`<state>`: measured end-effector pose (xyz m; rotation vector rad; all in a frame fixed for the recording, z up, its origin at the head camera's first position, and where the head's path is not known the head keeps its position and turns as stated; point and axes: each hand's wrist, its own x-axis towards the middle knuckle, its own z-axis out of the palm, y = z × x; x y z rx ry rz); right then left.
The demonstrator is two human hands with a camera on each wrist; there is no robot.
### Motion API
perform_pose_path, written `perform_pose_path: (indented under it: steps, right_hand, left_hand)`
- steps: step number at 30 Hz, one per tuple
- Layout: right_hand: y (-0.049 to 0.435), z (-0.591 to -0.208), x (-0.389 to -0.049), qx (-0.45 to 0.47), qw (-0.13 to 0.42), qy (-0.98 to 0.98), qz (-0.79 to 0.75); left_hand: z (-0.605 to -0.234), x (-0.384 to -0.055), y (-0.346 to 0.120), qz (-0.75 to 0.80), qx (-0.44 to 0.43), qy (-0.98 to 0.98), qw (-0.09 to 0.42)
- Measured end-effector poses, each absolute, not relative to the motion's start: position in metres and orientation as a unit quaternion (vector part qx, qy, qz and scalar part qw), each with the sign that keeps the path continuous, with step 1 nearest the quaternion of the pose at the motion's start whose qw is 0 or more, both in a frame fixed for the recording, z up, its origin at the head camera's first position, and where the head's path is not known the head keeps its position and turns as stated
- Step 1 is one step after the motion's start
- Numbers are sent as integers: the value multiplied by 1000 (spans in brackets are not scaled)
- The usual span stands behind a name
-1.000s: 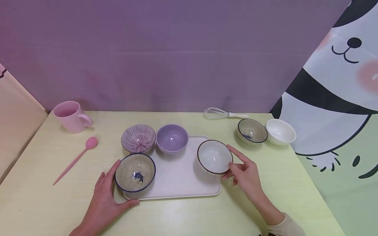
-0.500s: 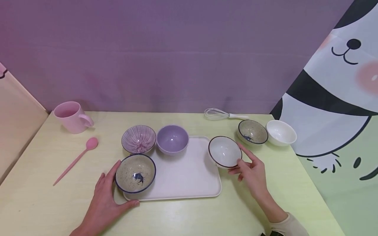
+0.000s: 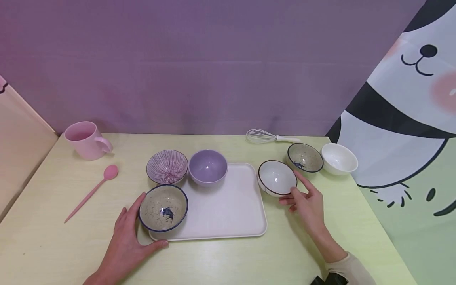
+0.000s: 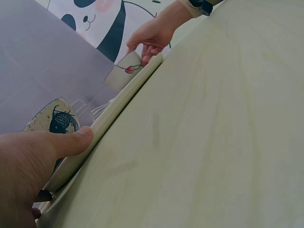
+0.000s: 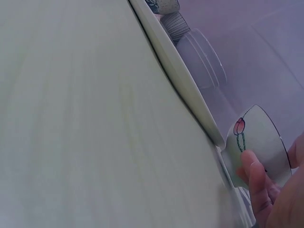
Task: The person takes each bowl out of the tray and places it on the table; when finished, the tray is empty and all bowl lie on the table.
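My left hand (image 3: 126, 240) rests spread beside a speckled bowl (image 3: 153, 204) with a blue rim and blue fish, on the tray's front left corner. Its index finger touches the bowl's side; its thumb lies along the tray's front edge. My right hand (image 3: 308, 209) holds a white bowl (image 3: 277, 178) with a thin dark rim, thumb at the rim and fingers lower on the side. This bowl is at the right edge of the white tray (image 3: 228, 215); its red flower shows in the right wrist view. Whether its base touches the table cannot be told.
A striped bowl (image 3: 166, 166) and a purple bowl (image 3: 208, 168) stand at the tray's back. Another speckled bowl (image 3: 305, 157), a plain white bowl (image 3: 339, 159) and a whisk (image 3: 265, 136) are back right. A pink mug (image 3: 85, 140) and pink spoon (image 3: 96, 188) lie left.
My right hand has carried the dark-rimmed white bowl right and slightly back, from above the tray to its right edge. The left hand and speckled bowl have not moved.
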<state>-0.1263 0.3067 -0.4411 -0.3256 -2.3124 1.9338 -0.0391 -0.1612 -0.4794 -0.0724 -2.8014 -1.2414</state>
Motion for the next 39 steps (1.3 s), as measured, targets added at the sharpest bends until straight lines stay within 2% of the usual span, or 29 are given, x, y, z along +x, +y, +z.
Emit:
perform_pose_path:
  steps: [39]
  right_hand:
    - [291,-455,-160,-63,115,-725,676]
  left_hand:
    - [-482,-39,-162,-396,-23,-917,37]
